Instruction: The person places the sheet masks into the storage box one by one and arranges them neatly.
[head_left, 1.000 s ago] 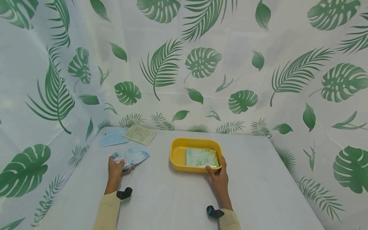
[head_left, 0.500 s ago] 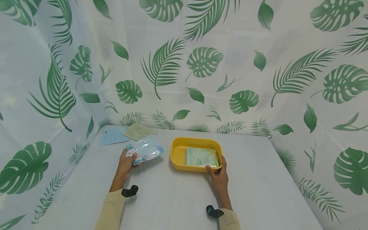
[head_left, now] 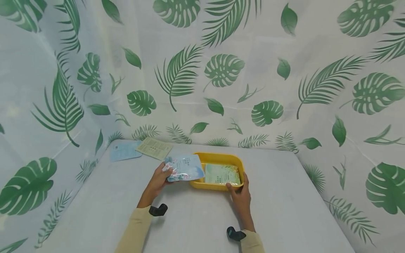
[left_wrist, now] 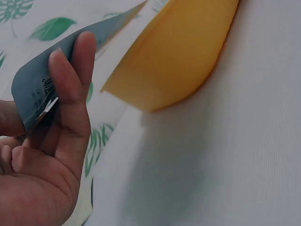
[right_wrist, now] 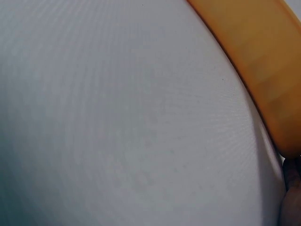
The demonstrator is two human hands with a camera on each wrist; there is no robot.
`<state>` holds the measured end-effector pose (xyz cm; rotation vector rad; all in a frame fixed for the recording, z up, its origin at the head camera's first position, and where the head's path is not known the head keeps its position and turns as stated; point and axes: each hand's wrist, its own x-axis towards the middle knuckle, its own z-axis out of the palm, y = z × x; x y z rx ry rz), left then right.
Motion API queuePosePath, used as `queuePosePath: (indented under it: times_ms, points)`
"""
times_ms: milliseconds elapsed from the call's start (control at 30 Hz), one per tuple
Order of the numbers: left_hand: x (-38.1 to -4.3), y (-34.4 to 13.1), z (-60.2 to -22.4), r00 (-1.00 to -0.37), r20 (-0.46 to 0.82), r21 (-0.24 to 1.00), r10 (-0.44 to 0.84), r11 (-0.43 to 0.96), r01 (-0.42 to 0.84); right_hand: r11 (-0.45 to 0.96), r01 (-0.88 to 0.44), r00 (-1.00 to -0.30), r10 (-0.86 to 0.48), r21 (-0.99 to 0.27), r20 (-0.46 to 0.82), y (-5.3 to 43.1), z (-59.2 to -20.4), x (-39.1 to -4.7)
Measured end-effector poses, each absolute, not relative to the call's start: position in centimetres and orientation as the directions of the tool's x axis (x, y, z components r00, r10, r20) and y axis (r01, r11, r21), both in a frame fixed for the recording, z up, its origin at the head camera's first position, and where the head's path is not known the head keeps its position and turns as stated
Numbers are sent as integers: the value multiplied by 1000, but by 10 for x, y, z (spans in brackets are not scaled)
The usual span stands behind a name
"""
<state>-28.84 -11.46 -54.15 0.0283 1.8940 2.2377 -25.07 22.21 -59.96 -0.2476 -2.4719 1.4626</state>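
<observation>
My left hand (head_left: 157,181) pinches a light blue flat packet (head_left: 185,168) with pink flowers by its left edge, thumb on top. The packet is held up over the left end of a yellow plastic bin (head_left: 209,185). In the left wrist view, the packet (left_wrist: 33,87) stands between thumb and fingers, beside the bin's outer wall (left_wrist: 174,56). My right hand (head_left: 242,198) grips the bin's front right corner, thumb at the rim. Inside the bin, toward the right, lies a green printed packet (head_left: 221,174). The right wrist view shows mostly tabletop, with the bin wall (right_wrist: 268,61).
At the table's back left lie a blue packet (head_left: 124,151) and a yellowish packet (head_left: 154,147), slightly overlapping. The white table (head_left: 291,203) meets leaf-patterned curtains at the back and sides.
My left hand has carried the blue flowered packet rightward from the left part of the table to over the bin's left end. My right hand and the bin have stayed in place.
</observation>
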Motion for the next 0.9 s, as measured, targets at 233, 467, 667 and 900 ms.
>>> queuePosePath:
  times_ms: [233,467,667,900]
  points:
    - [-299,-85,-535,-971,-178,983,161,-7,-181,474,5,-953,269,-881,140,222,-600,-250]
    - [-308,-61,-532,-980,-150,979,131,159,-128,479,6,-953,268,-878,139,223,-601,-250]
    - [-310,-37,-527,-994,-43,908,105,420,5,480,9,-953,270,-877,138,223,-602,-250]
    - [-307,-17,-521,-995,102,775,3,626,82,486,13,-952,275,-874,138,223,-603,-251]
